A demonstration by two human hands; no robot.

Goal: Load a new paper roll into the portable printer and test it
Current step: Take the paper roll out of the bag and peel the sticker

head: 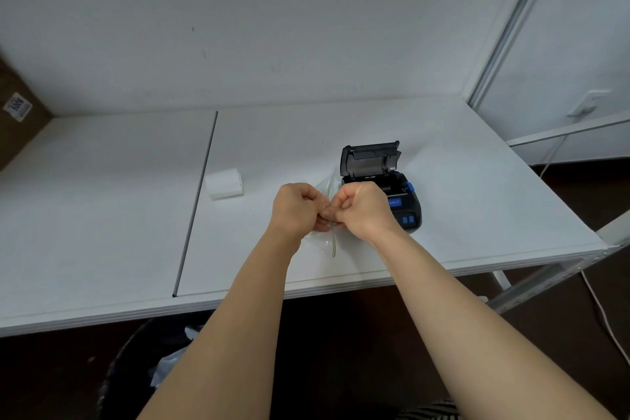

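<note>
Leftmost, a brown cardboard box [15, 112] bearing a white label sits at the far edge of the white table [102, 215], which a thin dark seam [196, 201] divides. Right of the seam, a white paper roll [224, 183] lies by itself on the tabletop, well apart from the hands. At centre, the person's left hand [298, 210] is curled, its fingertips pinching a clear plastic bag [324, 239] held just above the table; the right hand [363, 210], also curled into a loose fist, pinches the same bag from the other side, the two hands nearly touching. Just beyond the right hand stands the black portable printer [399, 201], its lid [370, 158] swung up and open, with blue buttons on its front; its paper bay is partly hidden by the hand. Below the table edge, a dark bin [136, 368] with a plastic liner sits on the floor. At far right, a white cable [603, 317] trails past the table's metal leg.
</note>
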